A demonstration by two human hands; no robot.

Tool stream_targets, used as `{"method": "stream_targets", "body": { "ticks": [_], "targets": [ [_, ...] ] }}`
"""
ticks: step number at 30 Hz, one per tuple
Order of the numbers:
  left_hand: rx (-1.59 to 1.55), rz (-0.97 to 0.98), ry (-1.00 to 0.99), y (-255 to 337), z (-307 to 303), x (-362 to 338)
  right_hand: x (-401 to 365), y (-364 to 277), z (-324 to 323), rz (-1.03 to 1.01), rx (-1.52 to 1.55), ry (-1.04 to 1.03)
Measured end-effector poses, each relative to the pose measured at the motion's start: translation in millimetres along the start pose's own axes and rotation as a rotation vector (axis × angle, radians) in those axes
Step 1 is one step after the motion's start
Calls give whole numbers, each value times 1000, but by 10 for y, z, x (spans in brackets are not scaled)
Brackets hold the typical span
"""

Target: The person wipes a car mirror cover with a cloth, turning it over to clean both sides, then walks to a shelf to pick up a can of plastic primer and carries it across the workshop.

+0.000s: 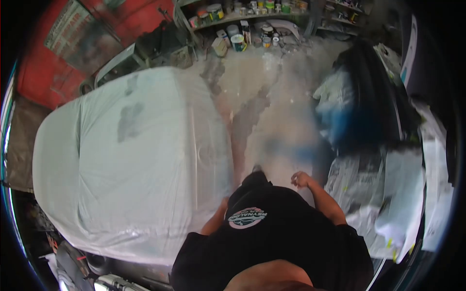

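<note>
My right hand (302,179) hangs in front of my body on the right, over the floor, with its fingers loosely curled and a little apart. Nothing shows in it. Of my left arm, the forearm and a bit of my left hand (225,202) appear beside the black shirt (286,223); the shirt hides its fingers. Closest to that hand is a car-sized shape under a pale plastic sheet (136,160). Paper and plastic masking (357,179) covers something to the right of my right hand.
Stained concrete floor (272,97) runs ahead between the covered shapes. Shelves (252,18) with several cans stand at the back, and a paint bucket (238,42) sits on the floor below. Dark panels (374,97) rise at right. A red wall (36,72) stands far left.
</note>
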State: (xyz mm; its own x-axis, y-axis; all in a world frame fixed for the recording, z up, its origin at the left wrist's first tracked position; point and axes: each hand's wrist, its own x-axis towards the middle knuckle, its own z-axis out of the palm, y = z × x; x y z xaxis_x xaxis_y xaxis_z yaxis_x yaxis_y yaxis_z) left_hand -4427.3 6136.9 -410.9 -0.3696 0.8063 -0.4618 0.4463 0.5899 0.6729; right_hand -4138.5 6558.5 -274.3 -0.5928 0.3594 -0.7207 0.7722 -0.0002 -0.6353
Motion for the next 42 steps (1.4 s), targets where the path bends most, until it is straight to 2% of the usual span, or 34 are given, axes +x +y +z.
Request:
{"method": "stream_targets", "body": {
  "ticks": [1, 2, 3, 4, 5, 7, 8, 9, 10, 11, 12, 13, 15, 16, 17, 18, 20, 21, 22, 23, 24, 26, 28, 31, 33, 34, 35, 36, 39, 40, 42],
  "targets": [
    [28, 68, 50, 336, -481, 608, 146, -254, -233, 18, -138, -55],
    [-137, -57, 23, 522, -946, 1260, 286, -420, -481, 18, -116, -49],
    [-298, -189, -9, 725, -1403, 1921, 403, -507, -735, 18, 86, 60],
    [-658, -261, 94, 1055, -1795, 2456, 551, -587, -1023, 16, 285, 172],
    [-535, -163, 20, 1238, -2240, 3070, 729, -598, -1283, 14, 300, 178],
    [-447, -145, 42, 2028, -3171, 4018, 1283, -384, -1699, -41, 430, 375],
    [-442, -139, 50, 2361, -3514, 4429, 1598, -191, -1890, -10, 572, 341],
    [-404, -80, 164, 2659, -3791, 4824, 1913, 14, -2078, 24, 709, 305],
    [-366, -24, 278, 2873, -3980, 5174, 2224, 187, -2281, 162, 781, 208],
    [-367, -27, 281, 3046, -4111, 5486, 2504, 234, -2521, 303, 849, 109],
    [-472, -60, 324, 3196, -4201, 5785, 2678, 79, -2771, 308, 843, 105],
    [-577, -103, 365, 3311, -4248, 6011, 2692, -139, -2962, 319, 703, 152],
    [-653, -1, 249, 2750, -3940, 6600, 3161, -596, -3611, 221, 537, 215],
    [-622, 147, 231, 2554, -3724, 6662, 3615, -606, -4012, 214, 539, 214],
    [-598, -97, 54, 2339, -3557, 6717, 4241, -558, -4453, 188, 558, 85],
    [-93, 170, -111, 2141, -3470, 6840, 4659, -642, -4833, 172, 569, -52],
    [-103, -205, -96, 2634, -3459, 6613, 5069, -1874, -5702, -3, 213, 129],
    [-66, -4, 52, 2941, -3572, 6492, 5200, -2556, -6081, -68, 95, 250],
    [-16, 193, 200, 3165, -3739, 6460, 5453, -3223, -6452, -154, -189, 347],
    [142, 112, 234, 2762, -3523, 6632, 6228, -3245, -6828, -509, -656, 579],
    [300, 28, 256, 2391, -3339, 6815, 6831, -3552, -7142, -663, -712, 723],
    [76, -175, 157, 2287, -3438, 7231, 6707, -5377, -7662, -504, -78, 474],
    [-39, -269, 126, 2256, -3626, 7754, 6976, -6771, -8088, -759, -123, 535],
    [-62, -295, 100, 2222, -4275, 8674, 7188, -8603, -8568, -933, -170, 634],
    [46, -216, 74, 2213, -4942, 9369, 7431, -9557, -8899, -1024, -167, 644],
    [265, -47, 46, 2213, -5311, 9770, 7480, -10038, -9075, -1069, -123, 635],
    [-367, -344, 60, 2218, -5620, 10178, 7640, -10455, -9314, -1127, -114, 647],
    [-988, -628, 276, 2807, -6375, 10376, 7817, -10824, -9516, -1178, -94, 654],
    [-1015, -398, 473, 3485, -7763, 11133, 7971, -11816, -9937, -1143, -213, 784],
    [-1001, -318, 529, 3757, -8154, 11256, 8231, -12062, -10132, -1152, -201, 780],
    [-1023, -254, 605, 4101, -8752, 11392, 8928, -12513, -10472, -1149, -180, 905]
  ]
}}
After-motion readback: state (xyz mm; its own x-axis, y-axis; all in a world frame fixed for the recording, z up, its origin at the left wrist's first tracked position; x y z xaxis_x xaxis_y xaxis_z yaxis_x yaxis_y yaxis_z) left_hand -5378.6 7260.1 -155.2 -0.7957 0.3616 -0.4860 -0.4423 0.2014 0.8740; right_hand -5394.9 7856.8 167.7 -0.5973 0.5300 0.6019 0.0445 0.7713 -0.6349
